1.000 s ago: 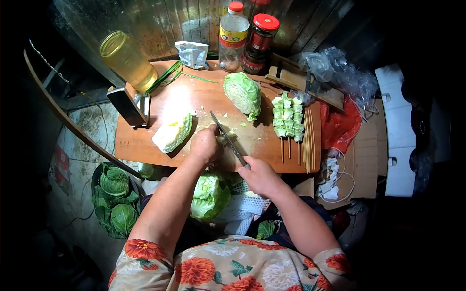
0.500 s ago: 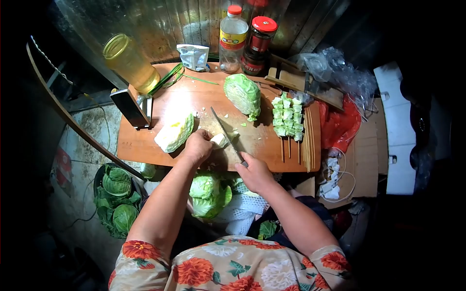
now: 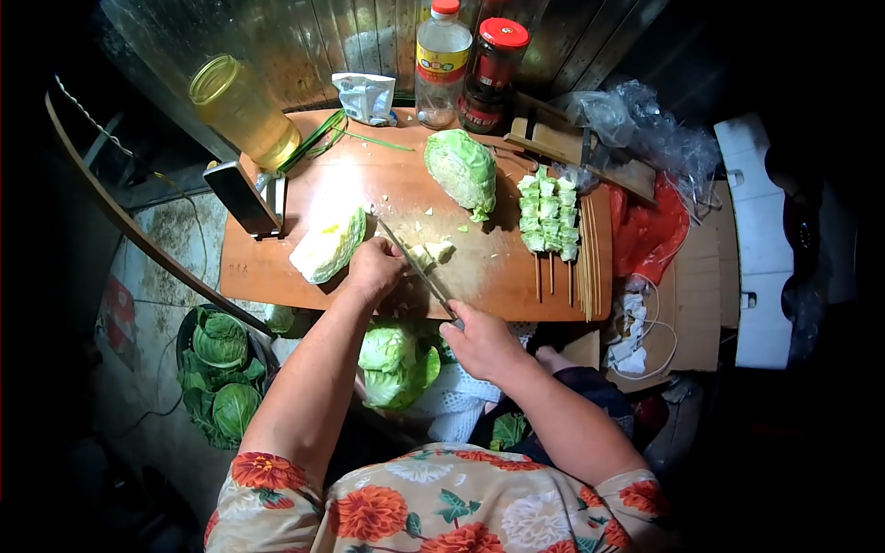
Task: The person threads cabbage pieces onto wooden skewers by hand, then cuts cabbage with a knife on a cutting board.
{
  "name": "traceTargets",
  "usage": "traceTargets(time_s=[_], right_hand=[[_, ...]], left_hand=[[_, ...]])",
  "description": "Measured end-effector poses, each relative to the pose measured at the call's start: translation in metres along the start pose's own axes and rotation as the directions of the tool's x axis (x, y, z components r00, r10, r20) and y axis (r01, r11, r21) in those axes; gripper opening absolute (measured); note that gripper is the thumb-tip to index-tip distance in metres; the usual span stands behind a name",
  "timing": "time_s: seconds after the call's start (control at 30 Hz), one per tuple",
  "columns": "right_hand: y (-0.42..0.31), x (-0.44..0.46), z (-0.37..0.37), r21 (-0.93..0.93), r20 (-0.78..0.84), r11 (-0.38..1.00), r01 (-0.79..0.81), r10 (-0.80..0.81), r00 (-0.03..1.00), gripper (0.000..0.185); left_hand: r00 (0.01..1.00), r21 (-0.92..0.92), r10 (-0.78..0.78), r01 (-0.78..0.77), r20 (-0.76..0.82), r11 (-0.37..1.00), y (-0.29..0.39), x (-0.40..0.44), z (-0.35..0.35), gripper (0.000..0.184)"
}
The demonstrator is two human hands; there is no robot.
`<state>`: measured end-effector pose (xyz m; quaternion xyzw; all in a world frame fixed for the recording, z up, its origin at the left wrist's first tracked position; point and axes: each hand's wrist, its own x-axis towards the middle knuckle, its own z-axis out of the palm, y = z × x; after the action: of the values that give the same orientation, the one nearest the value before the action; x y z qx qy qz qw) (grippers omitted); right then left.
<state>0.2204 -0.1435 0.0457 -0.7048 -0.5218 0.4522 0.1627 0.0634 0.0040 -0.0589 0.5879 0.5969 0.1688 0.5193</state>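
Observation:
My right hand [image 3: 479,341] is wrapped round the handle of a knife [image 3: 415,263], whose blade points up and left over the wooden board [image 3: 332,138]. Just left of the blade, my left hand [image 3: 376,267] has its fingers bent together; what they hold, if anything, is hidden. Pale cut cabbage pieces [image 3: 431,252] lie right of the blade. A cut cabbage piece [image 3: 329,244] rests left of my left hand, and half a cabbage [image 3: 461,173] sits behind the knife. Skewered cabbage pieces [image 3: 548,217] lie at the right beside bare skewers [image 3: 590,258].
A phone [image 3: 241,198] leans on a stand at the left. Behind are a jar of yellow liquid [image 3: 244,115], a white packet [image 3: 365,99], a bottle [image 3: 442,69] and red-lidded jars [image 3: 499,60]. Below are a loose cabbage [image 3: 395,364] and a tub of cabbages [image 3: 221,341].
My left hand has moved slightly left from its first position. The knife has shifted left, and a pale piece that was between my left hand and the blade now shows right of the blade.

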Motion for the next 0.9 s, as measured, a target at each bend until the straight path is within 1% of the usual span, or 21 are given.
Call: traceTargets(time_s=[0.13,0.2,0.23,0.3,0.33,0.4,0.43,0.5,0.53,0.6,0.73,0.77,0.8,0.83,0.87,0.9], right_hand=[[0.011,0.014,0.007,0.009,-0.038,0.998,0.055,-0.055,0.998,0.043],[0.014,0.021,0.006,0.025,-0.008,0.999,0.039,-0.039,0.999,0.042],[0.012,0.024,0.006,0.024,-0.009,0.999,0.039,-0.039,0.999,0.042],[0.007,0.029,0.006,0.027,0.066,0.999,-0.034,0.032,0.997,0.048],[0.007,0.028,0.008,0.029,0.064,0.999,-0.032,0.030,0.997,0.048],[0.012,0.026,0.014,-0.019,-0.018,1.000,-0.014,0.014,1.000,0.048],[0.016,0.026,0.017,-0.019,-0.022,1.000,-0.013,0.013,1.000,0.048],[0.020,0.026,0.021,-0.005,-0.073,1.000,0.013,-0.013,0.997,0.046],[0.020,0.026,0.021,-0.004,-0.075,1.000,0.015,-0.015,0.997,0.046],[0.018,0.023,0.018,0.039,-0.099,0.998,-0.045,0.049,0.994,0.046],[0.016,0.019,-0.005,0.010,-0.143,0.997,-0.075,0.075,0.987,0.044],[0.020,0.020,-0.009,-0.002,-0.158,0.997,-0.077,0.076,0.985,0.041],[0.023,0.021,-0.012,-0.013,-0.172,0.997,-0.080,0.077,0.982,0.038],[0.024,0.022,-0.016,-0.031,-0.159,0.991,-0.127,0.121,0.980,0.048],[0.027,0.023,-0.018,-0.031,-0.161,0.991,-0.127,0.120,0.980,0.048],[0.029,0.023,-0.020,0.003,-0.152,0.992,-0.126,0.125,0.980,0.048]], left_hand=[[0.999,-0.026,-0.026,0.027,0.030,0.999,-0.010,0.009,0.000,0.014],[0.997,-0.006,-0.063,0.063,0.044,0.998,-0.008,0.008,-0.002,0.013],[0.997,-0.007,-0.062,0.063,0.044,0.998,-0.006,0.006,-0.004,0.013],[0.999,0.083,-0.030,0.027,0.044,0.996,0.000,0.001,-0.006,0.013],[0.999,0.085,-0.028,0.024,0.043,0.996,0.000,0.001,-0.007,0.013],[0.997,0.026,-0.043,0.042,0.065,0.999,-0.001,-0.001,-0.007,0.015],[0.997,0.025,-0.039,0.037,0.066,0.999,0.000,0.000,-0.005,0.015],[0.992,-0.058,-0.088,0.093,0.089,0.994,0.002,-0.001,-0.004,0.016],[0.992,-0.057,-0.086,0.091,0.087,0.994,0.003,-0.001,-0.003,0.016],[0.996,-0.113,-0.053,0.060,0.068,0.992,0.006,-0.004,0.002,0.020],[0.998,-0.073,-0.020,0.025,0.062,0.997,0.021,-0.007,0.027,0.019],[0.997,-0.107,-0.024,0.032,0.078,0.994,0.023,-0.006,0.034,0.019],[0.997,-0.053,0.008,-0.004,0.075,0.999,0.035,-0.011,0.036,0.021],[0.995,-0.095,0.028,-0.019,0.095,0.995,0.033,-0.009,0.044,0.023],[0.992,-0.138,0.048,-0.032,0.114,0.990,0.032,-0.007,0.050,0.026],[0.992,-0.139,0.049,-0.033,0.115,0.990,0.035,-0.008,0.052,0.026]])
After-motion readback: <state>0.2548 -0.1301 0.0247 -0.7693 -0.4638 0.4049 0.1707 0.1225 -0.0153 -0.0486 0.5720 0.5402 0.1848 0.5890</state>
